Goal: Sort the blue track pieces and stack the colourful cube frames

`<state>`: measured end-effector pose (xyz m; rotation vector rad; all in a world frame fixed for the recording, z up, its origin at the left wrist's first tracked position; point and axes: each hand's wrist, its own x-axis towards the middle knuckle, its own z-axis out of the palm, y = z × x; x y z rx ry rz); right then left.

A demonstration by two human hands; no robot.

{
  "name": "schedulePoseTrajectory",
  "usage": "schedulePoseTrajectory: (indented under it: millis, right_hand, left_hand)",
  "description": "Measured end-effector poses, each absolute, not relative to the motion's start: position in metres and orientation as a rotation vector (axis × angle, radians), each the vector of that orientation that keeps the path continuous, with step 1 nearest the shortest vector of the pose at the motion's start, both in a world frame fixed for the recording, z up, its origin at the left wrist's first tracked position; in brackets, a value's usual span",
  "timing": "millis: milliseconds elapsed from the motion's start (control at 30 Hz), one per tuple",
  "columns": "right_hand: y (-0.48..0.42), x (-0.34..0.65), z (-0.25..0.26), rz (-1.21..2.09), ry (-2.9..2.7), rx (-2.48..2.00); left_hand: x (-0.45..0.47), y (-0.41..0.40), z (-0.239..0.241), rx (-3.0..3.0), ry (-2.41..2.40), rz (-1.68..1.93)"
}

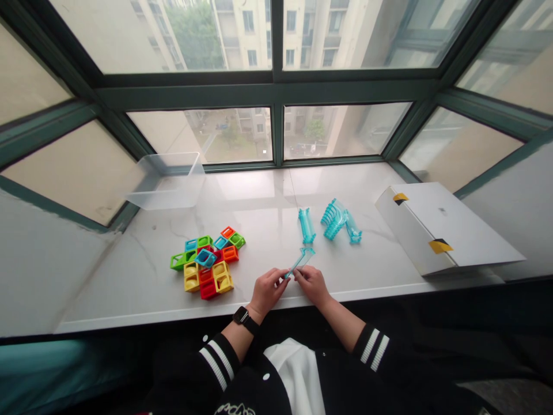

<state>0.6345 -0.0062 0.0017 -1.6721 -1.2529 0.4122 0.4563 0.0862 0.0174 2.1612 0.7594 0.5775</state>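
My left hand (268,290) and my right hand (311,283) meet near the front edge of the white marble sill (259,202). Both pinch the near end of a clear blue plastic track piece (302,260) that points away from me. A smartwatch sits on my left wrist. Beyond the hands lie a straight blue track piece (306,225) and a small heap of curved blue track pieces (339,221). To the left lies a cluster of hollow coloured cubes (208,262) in red, yellow, green, orange and blue.
A clear plastic tub (166,180) stands at the back left of the sill by the window. A white cardboard box (444,226) with yellow-black tape lies at the right. Dark green window frames surround the sill.
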Motion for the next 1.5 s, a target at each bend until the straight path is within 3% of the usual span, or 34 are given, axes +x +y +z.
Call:
schedulePoseTrajectory:
  millis: [433, 633, 1033, 1500]
  right_hand:
    - [-0.008, 0.646, 0.012, 0.638, -0.641, -1.637]
    - [-0.015, 0.658, 0.022, 0.628, -0.668, -1.572]
    - [-0.015, 0.64, 0.04, 0.329, -1.13, -1.378]
    - [0.006, 0.683, 0.05, -0.005, -1.18, -1.489]
  left_hand:
    - [0.45, 0.088, 0.016, 2.205, 0.672, 0.751]
    - [0.448, 0.092, 0.03, 2.225, 0.695, 0.75]
    - [0.491, 0.096, 0.075, 1.831, 0.861, 0.72]
    - [0.549, 0.118, 0.079, 2.022, 0.807, 0.694]
